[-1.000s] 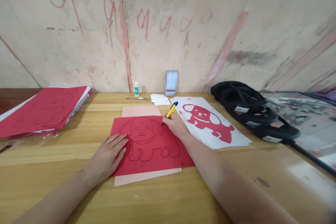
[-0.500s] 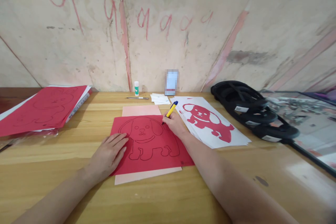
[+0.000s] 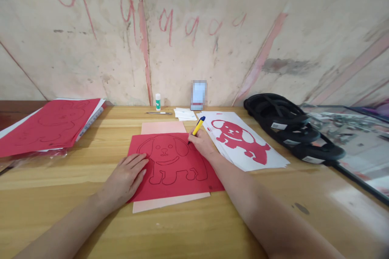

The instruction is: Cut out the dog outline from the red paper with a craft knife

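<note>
I watch remotely: left hand (image 3: 127, 176) outstretched, likely bracing red sheet (image 3: 179, 166) short of surface's (image 3: 170, 230) far edge, right hand (image 3: 201, 142) gripping yellow pen (image 3: 198, 126).

Soft light, pale glare on tabletop (image 3: 170, 232)

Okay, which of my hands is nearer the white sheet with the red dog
Right. The right hand is at the white sheet's left edge; the left hand is farther left, on the red sheet.
</note>
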`<state>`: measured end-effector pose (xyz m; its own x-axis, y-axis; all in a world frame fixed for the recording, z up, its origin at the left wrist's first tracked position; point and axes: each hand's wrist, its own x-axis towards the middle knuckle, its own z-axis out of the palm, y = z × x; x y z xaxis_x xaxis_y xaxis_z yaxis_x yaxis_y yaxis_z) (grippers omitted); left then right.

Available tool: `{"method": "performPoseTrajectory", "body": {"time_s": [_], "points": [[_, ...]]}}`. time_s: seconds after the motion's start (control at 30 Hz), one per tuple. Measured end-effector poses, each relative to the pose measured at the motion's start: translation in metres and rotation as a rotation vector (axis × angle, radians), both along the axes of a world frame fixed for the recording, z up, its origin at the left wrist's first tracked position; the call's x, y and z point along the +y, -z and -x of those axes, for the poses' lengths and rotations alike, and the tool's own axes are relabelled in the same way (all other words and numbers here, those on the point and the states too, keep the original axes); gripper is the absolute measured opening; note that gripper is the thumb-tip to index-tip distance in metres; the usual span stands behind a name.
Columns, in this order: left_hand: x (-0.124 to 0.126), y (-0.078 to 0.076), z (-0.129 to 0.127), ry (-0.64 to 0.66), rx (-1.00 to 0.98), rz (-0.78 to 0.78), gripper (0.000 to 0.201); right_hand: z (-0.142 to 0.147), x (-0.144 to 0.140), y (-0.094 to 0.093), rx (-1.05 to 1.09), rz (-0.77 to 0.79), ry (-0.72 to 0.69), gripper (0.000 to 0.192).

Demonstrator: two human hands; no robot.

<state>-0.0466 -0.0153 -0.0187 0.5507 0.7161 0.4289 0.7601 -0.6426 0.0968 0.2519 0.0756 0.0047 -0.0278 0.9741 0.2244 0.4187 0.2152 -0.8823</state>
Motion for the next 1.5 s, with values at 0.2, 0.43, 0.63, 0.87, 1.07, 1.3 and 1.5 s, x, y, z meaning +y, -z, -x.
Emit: {"method": "performPoseTrajectory", "body": {"time_s": [0.2, 0.43, 0.63, 0.87, 1.07, 1.3, 1.5], "points": [[-0.0001, -0.0007, 0.0001, 0.007, 0.019, -0.006, 0.035, -0.0010, 0.0025, 0.0039, 0.008, -0.003, -0.009, 0.007], [0.0005, -0.0017, -0.0008, 0.011, 0.034, -0.015, 0.034, -0.0001, 0.0010, 0.0018, 0.007, 0.017, 0.004, 0.007], [0.0001, -0.0011, -0.0008, 0.014, 0.036, -0.013, 0.035, -0.0001, 0.0015, 0.0026, 0.018, 0.018, 0.014, 0.007], [0.0000, -0.0019, 0.0000, 0.012, 0.049, -0.020, 0.035, -0.0003, 0.0010, 0.0022, 0.016, 0.041, 0.019, 0.008], [0.0002, -0.0028, -0.0003, 0.019, 0.043, -0.026, 0.035, -0.0009, 0.0000, 0.0003, 0.006, 0.030, -0.004, 0.008], [-0.0001, -0.0030, -0.0012, 0.011, 0.030, -0.014, 0.035, -0.0004, 0.0007, 0.0019, 0.016, 0.032, 0.009, 0.008], [0.0001, -0.0023, -0.0004, 0.021, 0.024, -0.005, 0.034, 0.0003, -0.0008, -0.0008, 0.000, 0.050, 0.007, 0.008]]}}
